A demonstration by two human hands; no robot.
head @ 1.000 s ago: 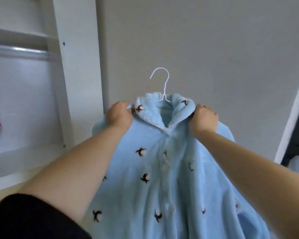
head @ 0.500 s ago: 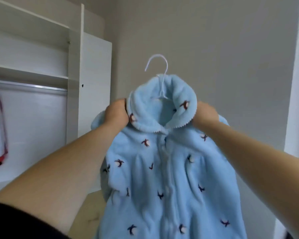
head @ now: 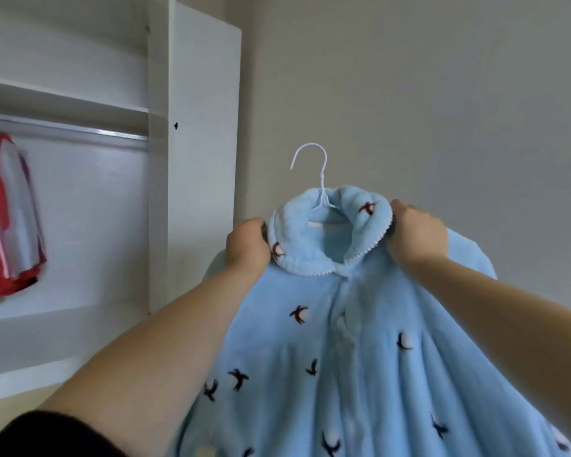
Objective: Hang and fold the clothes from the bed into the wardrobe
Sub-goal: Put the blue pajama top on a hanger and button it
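Note:
A light blue fleece top with small dark bird motifs hangs on a white wire hanger, whose hook sticks up above the collar. I hold it up in front of me against the wall. My left hand grips the garment's left shoulder beside the collar. On the other side, my right hand grips the right shoulder. The open white wardrobe stands to the left, with a metal rail under its shelf.
A red and white striped garment hangs from the rail at the far left. The wardrobe's open door panel stands between the rail and the blue top. A plain grey wall fills the right side.
The view has swung left, so more of the wardrobe and its rail show. The blue top on its hanger sits lower and further right in view. Both hands keep their grip.

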